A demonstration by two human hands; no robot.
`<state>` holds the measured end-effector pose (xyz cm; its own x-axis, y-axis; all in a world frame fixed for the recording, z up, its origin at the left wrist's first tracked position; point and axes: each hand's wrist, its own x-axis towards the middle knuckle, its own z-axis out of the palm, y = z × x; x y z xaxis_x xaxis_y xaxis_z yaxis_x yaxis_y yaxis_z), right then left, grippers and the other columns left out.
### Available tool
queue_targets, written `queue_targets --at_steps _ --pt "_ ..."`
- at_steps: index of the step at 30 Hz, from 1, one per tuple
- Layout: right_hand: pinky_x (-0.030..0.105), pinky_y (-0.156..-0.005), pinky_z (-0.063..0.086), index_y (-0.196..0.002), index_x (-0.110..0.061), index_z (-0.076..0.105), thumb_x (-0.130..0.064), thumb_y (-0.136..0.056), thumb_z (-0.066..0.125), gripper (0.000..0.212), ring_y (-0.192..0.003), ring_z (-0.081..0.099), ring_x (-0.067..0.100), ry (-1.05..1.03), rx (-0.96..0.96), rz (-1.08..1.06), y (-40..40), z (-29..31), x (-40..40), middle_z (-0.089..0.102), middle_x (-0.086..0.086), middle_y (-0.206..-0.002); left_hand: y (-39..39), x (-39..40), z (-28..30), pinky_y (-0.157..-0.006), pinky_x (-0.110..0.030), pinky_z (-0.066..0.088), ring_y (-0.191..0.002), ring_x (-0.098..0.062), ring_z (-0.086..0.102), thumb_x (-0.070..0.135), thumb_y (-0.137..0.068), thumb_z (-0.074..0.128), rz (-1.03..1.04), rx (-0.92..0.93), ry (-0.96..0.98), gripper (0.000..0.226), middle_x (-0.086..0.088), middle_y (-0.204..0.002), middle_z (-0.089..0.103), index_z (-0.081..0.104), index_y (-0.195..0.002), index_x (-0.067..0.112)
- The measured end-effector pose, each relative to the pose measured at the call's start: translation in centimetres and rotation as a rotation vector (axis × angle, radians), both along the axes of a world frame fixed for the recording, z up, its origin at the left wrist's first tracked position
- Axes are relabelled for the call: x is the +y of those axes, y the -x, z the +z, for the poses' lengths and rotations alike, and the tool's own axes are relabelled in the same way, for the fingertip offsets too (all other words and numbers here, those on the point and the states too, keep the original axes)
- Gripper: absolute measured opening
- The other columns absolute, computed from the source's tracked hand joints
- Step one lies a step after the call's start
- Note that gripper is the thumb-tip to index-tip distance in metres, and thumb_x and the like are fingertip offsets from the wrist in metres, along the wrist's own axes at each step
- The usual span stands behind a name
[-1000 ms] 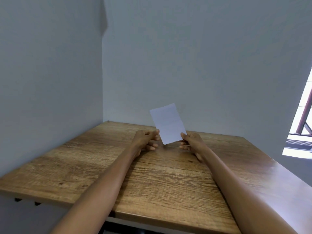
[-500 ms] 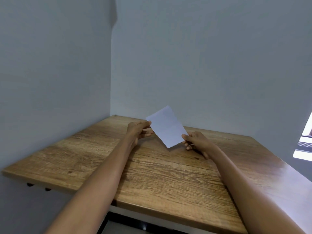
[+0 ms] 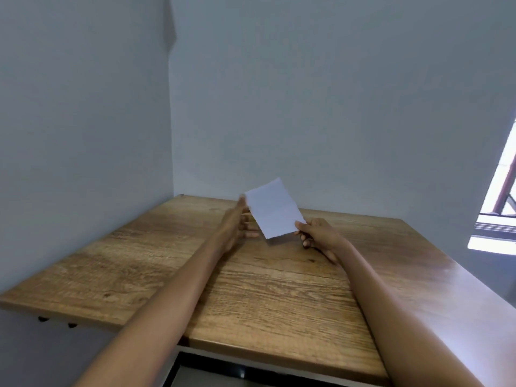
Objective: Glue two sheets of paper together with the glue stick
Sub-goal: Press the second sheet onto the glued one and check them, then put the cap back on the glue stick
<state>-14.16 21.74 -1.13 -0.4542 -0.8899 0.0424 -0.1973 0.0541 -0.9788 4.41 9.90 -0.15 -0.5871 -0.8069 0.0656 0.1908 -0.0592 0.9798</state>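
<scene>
A small white sheet of paper (image 3: 273, 212) is held tilted above the far middle of the wooden table (image 3: 265, 297). My right hand (image 3: 318, 236) pinches its lower right corner. My left hand (image 3: 237, 219), blurred, is at the sheet's left edge with the thumb by the upper left corner and the fingers reaching under the paper. A second paper edge shows just below the sheet's lower edge; I cannot tell whether it is a separate sheet. No glue stick is in view.
The table stands in a corner, with grey walls (image 3: 307, 93) to the left and behind. A window opening (image 3: 499, 208) lies at the right edge. The table's front edge runs near my forearms.
The sheet has tipped and shifted slightly right. My left hand slid from the lower left corner up to the upper left corner. My right hand keeps its pinch.
</scene>
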Motion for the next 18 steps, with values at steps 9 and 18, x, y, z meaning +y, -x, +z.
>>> queue_targets --at_steps 9,18 --pt "0.035 -0.069 0.054 -0.122 -0.009 0.054 -0.018 -0.091 0.055 0.033 -0.088 0.065 0.027 0.084 -0.023 -0.258 5.6 -0.5 4.2 0.068 0.012 -0.107 9.7 3.8 0.8 -0.071 -0.03 0.056 -0.099 -0.028 0.064 0.004 -0.087 0.062 -0.081 -0.216 0.177 0.037 -0.021 -0.12 0.063 0.055 -0.123 -0.005" --pt "0.028 -0.077 0.042 -0.126 -0.016 0.057 -0.02 -0.084 0.057 0.042 -0.11 0.058 0.02 -0.145 0.471 -0.579 10.8 -0.8 5.8 0.062 0.001 -0.125 16.1 4.2 -1.1 -0.095 -0.035 0.043 -0.121 -0.024 0.051 0.031 -0.083 0.066 -0.015 -0.736 0.709 0.054 -0.008 -0.134 0.054 0.046 -0.13 0.013"
